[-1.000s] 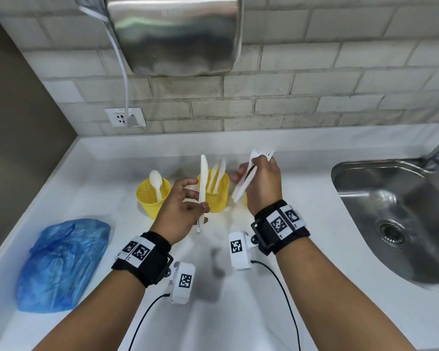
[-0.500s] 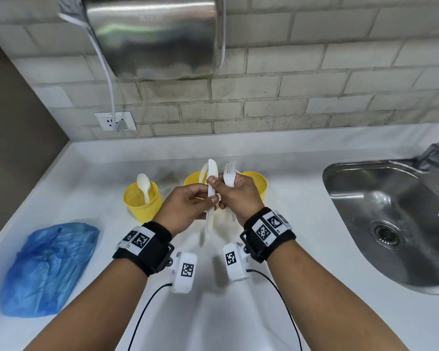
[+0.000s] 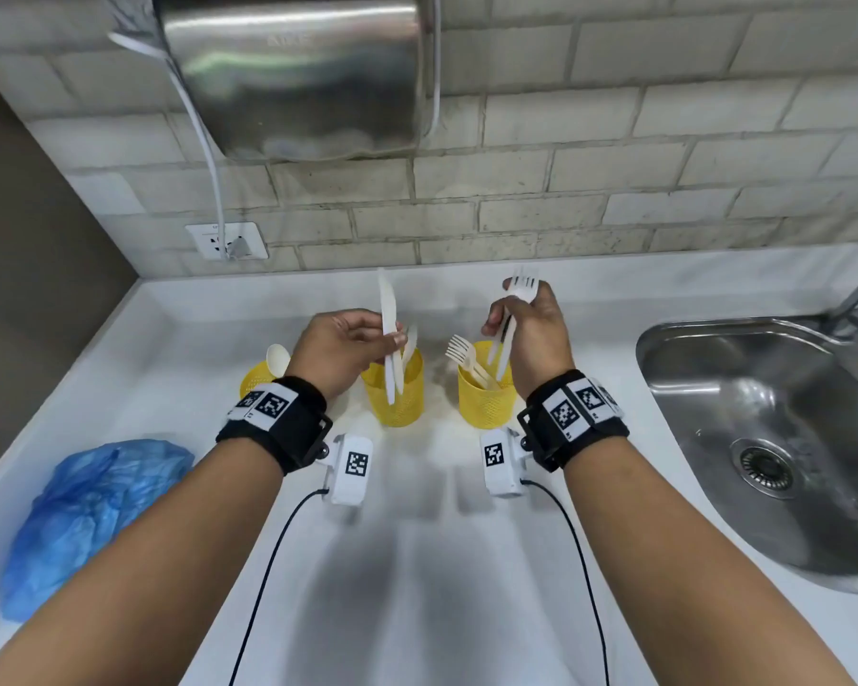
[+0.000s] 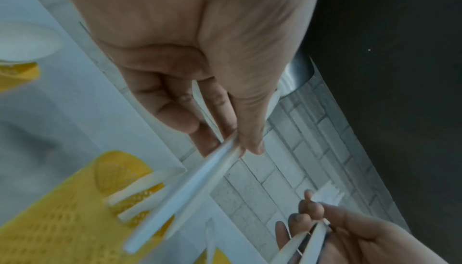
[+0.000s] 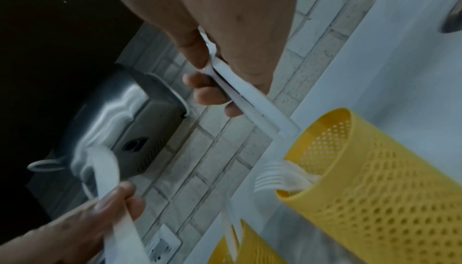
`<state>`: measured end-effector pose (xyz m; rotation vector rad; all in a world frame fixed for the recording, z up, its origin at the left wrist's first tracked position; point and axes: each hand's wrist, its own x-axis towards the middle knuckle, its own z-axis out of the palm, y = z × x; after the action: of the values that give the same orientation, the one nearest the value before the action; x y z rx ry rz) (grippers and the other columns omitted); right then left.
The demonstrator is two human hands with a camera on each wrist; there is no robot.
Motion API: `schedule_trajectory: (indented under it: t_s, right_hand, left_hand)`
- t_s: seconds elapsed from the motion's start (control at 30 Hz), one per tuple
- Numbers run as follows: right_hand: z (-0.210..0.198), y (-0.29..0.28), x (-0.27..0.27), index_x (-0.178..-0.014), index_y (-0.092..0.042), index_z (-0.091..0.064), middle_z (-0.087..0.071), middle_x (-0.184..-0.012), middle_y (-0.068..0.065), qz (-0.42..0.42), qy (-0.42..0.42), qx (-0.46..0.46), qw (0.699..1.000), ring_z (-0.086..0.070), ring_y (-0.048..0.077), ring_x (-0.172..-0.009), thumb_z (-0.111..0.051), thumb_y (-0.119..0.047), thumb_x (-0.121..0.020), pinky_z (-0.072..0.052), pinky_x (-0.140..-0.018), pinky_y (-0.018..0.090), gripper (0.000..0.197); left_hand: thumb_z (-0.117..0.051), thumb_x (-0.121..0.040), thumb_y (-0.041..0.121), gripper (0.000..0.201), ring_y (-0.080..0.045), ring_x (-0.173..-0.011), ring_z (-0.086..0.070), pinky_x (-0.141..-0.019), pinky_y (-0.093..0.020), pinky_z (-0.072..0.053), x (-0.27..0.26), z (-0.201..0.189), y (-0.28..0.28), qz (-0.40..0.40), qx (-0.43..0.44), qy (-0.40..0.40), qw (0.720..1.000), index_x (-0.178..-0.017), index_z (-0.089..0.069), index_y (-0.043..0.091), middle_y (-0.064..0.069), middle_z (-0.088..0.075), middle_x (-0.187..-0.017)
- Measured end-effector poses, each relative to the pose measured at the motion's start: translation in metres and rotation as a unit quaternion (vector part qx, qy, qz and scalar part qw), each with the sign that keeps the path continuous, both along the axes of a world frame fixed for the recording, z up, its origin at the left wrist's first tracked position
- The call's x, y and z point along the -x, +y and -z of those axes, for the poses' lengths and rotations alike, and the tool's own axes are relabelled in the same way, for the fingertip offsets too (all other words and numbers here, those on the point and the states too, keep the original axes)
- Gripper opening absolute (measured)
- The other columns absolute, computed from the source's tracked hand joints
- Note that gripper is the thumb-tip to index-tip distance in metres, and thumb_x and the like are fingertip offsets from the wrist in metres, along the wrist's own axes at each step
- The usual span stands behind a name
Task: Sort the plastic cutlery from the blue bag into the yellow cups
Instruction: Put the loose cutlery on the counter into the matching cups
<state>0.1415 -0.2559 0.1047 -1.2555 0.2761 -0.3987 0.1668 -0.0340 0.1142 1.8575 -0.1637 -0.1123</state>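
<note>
My left hand [image 3: 392, 339] pinches a white plastic knife [image 3: 387, 319] upright, blade up, its lower end in front of the middle yellow cup [image 3: 397, 398], which holds other knives. My right hand [image 3: 504, 314] grips two white forks [image 3: 521, 289], tines up, their handle ends at the rim of the right yellow cup [image 3: 486, 403], where more forks [image 3: 466, 358] stand. The left yellow cup [image 3: 253, 383] holds a spoon [image 3: 278, 358]. The blue bag [image 3: 90, 512] lies crumpled at the left. In the left wrist view my thumb and fingers [image 4: 250, 140] clamp the knife [image 4: 190, 189].
A steel sink [image 3: 773, 438] with a tap is sunk into the white counter [image 3: 417, 561] at the right. A steel hand dryer [image 3: 293, 76] hangs on the brick wall above the cups, its cable running to a socket [image 3: 226, 240]. A dark wall bounds the left.
Half a second ago both hands met in front of the middle cup. They have parted: the left keeps the knife by the middle cup, the right carried the forks to the right cup.
</note>
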Motion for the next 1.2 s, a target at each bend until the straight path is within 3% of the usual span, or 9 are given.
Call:
schedule_trajectory:
  t_s: [0.1, 0.23, 0.37, 0.43, 0.53, 0.67, 0.8, 1.0, 1.2]
  right_hand:
    - [0.007, -0.008, -0.008, -0.099, -0.014, -0.051, -0.059, -0.061, 0.003, 0.009, 0.002, 0.004, 1.000, -0.061, 0.024, -0.062, -0.041, 0.002, -0.092, -0.039, -0.077, 0.040, 0.021]
    - [0.022, -0.013, -0.010, -0.097, -0.012, -0.054, -0.061, -0.062, 0.004, -0.026, 0.026, -0.004, 0.999, -0.063, 0.029, -0.067, -0.044, -0.012, -0.074, -0.044, -0.081, 0.041, 0.026]
    - [0.030, -0.014, -0.010, -0.097, -0.003, -0.055, -0.057, -0.067, 0.014, -0.065, 0.048, 0.015, 0.997, -0.060, 0.030, -0.062, -0.038, -0.002, -0.080, -0.051, -0.069, 0.034, 0.024]
    - [0.034, -0.013, -0.011, -0.095, -0.006, -0.058, -0.061, -0.072, 0.012, -0.070, 0.067, 0.044, 0.994, -0.062, 0.030, -0.065, -0.037, 0.005, -0.086, -0.053, -0.072, 0.036, 0.026]
    - [0.037, -0.015, -0.012, -0.099, -0.022, -0.064, -0.069, -0.094, 0.004, -0.047, 0.075, 0.148, 0.985, -0.066, 0.023, -0.090, -0.045, -0.007, -0.087, -0.053, -0.092, 0.036, 0.027]
    - [0.029, -0.023, 0.004, -0.121, -0.011, -0.065, -0.059, -0.127, 0.009, 0.000, 0.042, 0.314, 0.948, -0.056, 0.019, -0.115, -0.045, -0.002, -0.090, -0.043, -0.104, 0.029, 0.038]
    - [0.043, -0.021, 0.034, -0.105, -0.013, -0.072, -0.050, -0.110, 0.011, 0.059, 0.004, 0.478, 0.876, -0.048, 0.032, -0.105, -0.050, -0.010, -0.079, -0.041, -0.096, 0.035, 0.034]
    - [0.072, -0.009, 0.053, -0.113, -0.014, -0.071, -0.053, -0.119, 0.011, -0.056, 0.138, 0.616, 0.773, -0.046, 0.037, -0.107, -0.064, -0.012, -0.080, -0.050, -0.086, 0.044, 0.034]
    - [0.077, 0.005, 0.044, -0.098, -0.007, -0.074, -0.063, -0.104, 0.016, -0.047, 0.104, 0.606, 0.788, -0.049, 0.038, -0.097, -0.058, -0.002, -0.089, -0.049, -0.083, 0.044, 0.019]
  left_hand:
    - [-0.086, -0.083, 0.022, 0.013, -0.012, -0.072, -0.071, -0.062, -0.021, -0.052, -0.016, 0.002, -0.002, -0.023, -0.002, -0.022, 0.999, -0.095, -0.081, 0.018, -0.005, -0.080, -0.089]
    - [-0.085, -0.083, 0.024, 0.013, -0.010, -0.075, -0.070, -0.070, -0.023, -0.052, -0.031, 0.010, -0.006, -0.029, -0.023, -0.039, 0.999, -0.095, -0.081, 0.021, -0.001, -0.080, -0.091]
    - [-0.084, -0.084, 0.025, 0.011, -0.006, -0.080, -0.070, -0.076, -0.018, -0.048, -0.035, 0.022, -0.012, -0.013, -0.114, -0.033, 0.993, -0.095, -0.081, 0.023, 0.007, -0.078, -0.087]
    - [-0.083, -0.085, 0.027, 0.019, -0.006, -0.082, -0.070, -0.072, -0.013, -0.047, -0.032, 0.025, -0.015, -0.013, -0.176, -0.032, 0.984, -0.103, -0.079, 0.022, 0.008, -0.076, -0.088]
    - [-0.082, -0.085, 0.033, 0.047, -0.013, -0.094, -0.066, -0.082, -0.022, -0.048, -0.029, 0.028, -0.018, -0.032, -0.194, -0.024, 0.980, -0.129, -0.067, 0.025, 0.005, -0.069, -0.105]
    - [-0.083, -0.084, 0.035, 0.076, -0.016, -0.105, -0.057, -0.095, -0.027, -0.044, -0.024, 0.031, -0.013, -0.064, -0.222, -0.090, 0.969, -0.149, -0.046, 0.024, -0.003, -0.052, -0.126]
    - [-0.085, -0.079, 0.034, 0.051, -0.015, -0.095, -0.056, -0.091, -0.031, -0.048, -0.012, 0.035, 0.000, -0.031, -0.269, -0.160, 0.949, -0.123, -0.063, 0.023, -0.002, -0.056, -0.114]
    - [-0.080, -0.081, 0.038, 0.025, -0.023, -0.097, -0.058, -0.090, -0.038, -0.050, 0.000, 0.051, 0.005, 0.087, -0.426, -0.158, 0.887, -0.103, -0.075, 0.030, 0.006, -0.066, -0.098]
    - [-0.075, -0.085, 0.025, 0.009, -0.021, -0.086, -0.063, -0.080, -0.038, -0.055, 0.005, 0.054, 0.008, 0.079, -0.419, -0.162, 0.890, -0.093, -0.078, 0.029, 0.007, -0.068, -0.085]
